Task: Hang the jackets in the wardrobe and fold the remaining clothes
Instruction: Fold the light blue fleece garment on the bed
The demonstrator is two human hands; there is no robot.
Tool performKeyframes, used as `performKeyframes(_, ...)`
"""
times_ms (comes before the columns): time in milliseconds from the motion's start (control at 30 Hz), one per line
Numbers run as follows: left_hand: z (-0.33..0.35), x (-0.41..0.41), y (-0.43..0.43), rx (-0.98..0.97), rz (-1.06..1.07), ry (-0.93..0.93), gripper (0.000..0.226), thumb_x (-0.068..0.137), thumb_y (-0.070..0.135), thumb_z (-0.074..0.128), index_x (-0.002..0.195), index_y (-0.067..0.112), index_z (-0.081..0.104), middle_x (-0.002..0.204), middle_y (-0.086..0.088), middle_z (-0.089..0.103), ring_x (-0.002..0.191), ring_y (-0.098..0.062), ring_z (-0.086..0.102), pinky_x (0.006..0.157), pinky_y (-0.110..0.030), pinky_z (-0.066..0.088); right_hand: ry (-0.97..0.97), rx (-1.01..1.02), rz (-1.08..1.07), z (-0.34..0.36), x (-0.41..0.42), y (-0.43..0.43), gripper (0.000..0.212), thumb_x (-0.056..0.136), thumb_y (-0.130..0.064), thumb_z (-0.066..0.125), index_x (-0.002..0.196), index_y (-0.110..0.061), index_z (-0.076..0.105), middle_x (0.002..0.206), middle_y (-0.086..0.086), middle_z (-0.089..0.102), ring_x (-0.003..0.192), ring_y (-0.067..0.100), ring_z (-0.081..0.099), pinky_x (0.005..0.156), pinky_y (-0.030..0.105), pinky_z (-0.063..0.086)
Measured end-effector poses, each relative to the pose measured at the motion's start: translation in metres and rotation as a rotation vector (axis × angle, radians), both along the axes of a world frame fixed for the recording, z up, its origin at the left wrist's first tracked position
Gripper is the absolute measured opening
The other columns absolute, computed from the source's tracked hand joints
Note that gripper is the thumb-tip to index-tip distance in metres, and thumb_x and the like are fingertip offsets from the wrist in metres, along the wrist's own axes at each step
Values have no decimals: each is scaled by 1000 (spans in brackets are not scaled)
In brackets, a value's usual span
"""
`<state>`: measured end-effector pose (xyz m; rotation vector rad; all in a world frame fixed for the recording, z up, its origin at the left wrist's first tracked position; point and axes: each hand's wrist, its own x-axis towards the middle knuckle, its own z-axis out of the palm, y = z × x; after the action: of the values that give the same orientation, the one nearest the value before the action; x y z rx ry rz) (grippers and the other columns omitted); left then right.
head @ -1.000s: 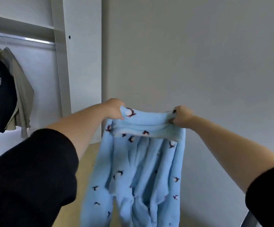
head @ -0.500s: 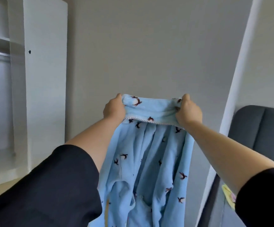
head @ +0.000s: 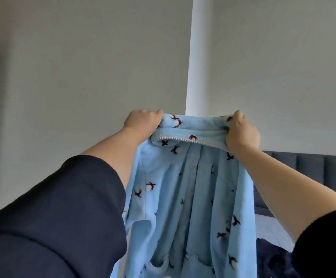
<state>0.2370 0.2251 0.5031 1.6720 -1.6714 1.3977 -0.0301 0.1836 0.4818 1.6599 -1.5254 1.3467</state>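
While the left hand and right hand each clench a top corner, the blue fleece garment hangs between them, left of the bed; loosening either grip could let the limp fleece drop.

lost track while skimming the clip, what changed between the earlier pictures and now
The view swung right: the wardrobe with its hanging jackets has left the picture, and a white post, a grey headboard and the bed have come in. The blue garment now sits higher in the picture. Nothing was let go: the left hand and right hand still grip its top edge, and it hangs as before.
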Motion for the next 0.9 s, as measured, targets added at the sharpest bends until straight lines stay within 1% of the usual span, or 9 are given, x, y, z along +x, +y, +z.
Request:
performKeyframes(100, 13, -41, 18, -26, -42, 28, 28, 82, -1, 49, 106, 12, 46, 88, -9, 65, 65, -27, 46, 55, -31, 31, 4, -54, -38, 14, -39, 28, 22, 85, 3, 41, 91, -13, 28, 100, 15, 54, 62, 27, 40, 46, 30, 19)
performKeyframes(200, 23, -77, 29, -63, -61, 27, 28, 82, -2, 49, 107, 11, 47, 88, -9, 65, 64, -27, 44, 55, -31, 32, -13, -104, -60, 28, -73, 48, 20, 85, 4, 40, 93, -13, 30, 104, 17, 56, 66, 31, 46, 50, 33, 27)
performKeyframes(333, 28, -113, 30, -111, -80, -3, 25, 85, 1, 50, 108, 11, 48, 89, -8, 67, 70, -30, 58, 55, -30, 33, 4, -154, -88, 34, -111, 62, 18, 83, 1, 41, 98, -9, 39, 103, 17, 57, 77, 38, 58, 55, 37, 34)
performKeyframes(467, -2, -141, 2, -28, -92, 39, 26, 85, 0, 49, 108, 11, 47, 94, -8, 66, 81, -31, 64, 57, -30, 34, 89, -144, -149, 16, -145, 50, 19, 81, -2, 46, 93, -12, 37, 96, 15, 58, 64, 32, 49, 49, 31, 28)
performKeyframes(533, -33, -152, -19, 65, -91, 75, 25, 87, 1, 47, 110, 11, 48, 100, -8, 67, 87, -31, 64, 59, -31, 35, 160, -44, -185, -10, -154, 33, 20, 80, -4, 48, 90, -13, 33, 94, 14, 58, 65, 32, 50, 49, 30, 28)
performKeyframes(633, -92, -169, -64, 212, -104, 132, 26, 89, 4, 46, 113, 11, 50, 111, -7, 65, 99, -29, 62, 64, -31, 36, 239, 169, -223, -64, -160, -7, 20, 80, -7, 51, 89, -13, 34, 95, 13, 61, 79, 34, 59, 55, 31, 31)
performKeyframes(767, -182, -190, -124, 416, -107, 265, 28, 87, 5, 47, 110, 13, 60, 114, -7, 64, 104, -26, 60, 68, -29, 35, 367, 367, -296, -144, -169, -64, 15, 82, -16, 54, 97, -15, 56, 101, 6, 59, 93, 26, 53, 69, 31, 36)
performKeyframes(833, -225, -199, -155, 484, -94, 298, 29, 86, 3, 46, 107, 11, 64, 112, -7, 64, 106, -26, 58, 69, -28, 35, 394, 478, -333, -184, -173, -96, 12, 84, -18, 52, 91, -16, 61, 96, 4, 62, 87, 25, 51, 71, 30, 34)
performKeyframes(900, -266, -207, -186, 563, -77, 328, 29, 85, 2, 45, 105, 11, 65, 110, -6, 63, 106, -25, 56, 70, -29, 35, 303, 597, -326, -226, -174, -127, 9, 86, -17, 50, 81, -14, 57, 85, 6, 64, 72, 26, 49, 64, 29, 34)
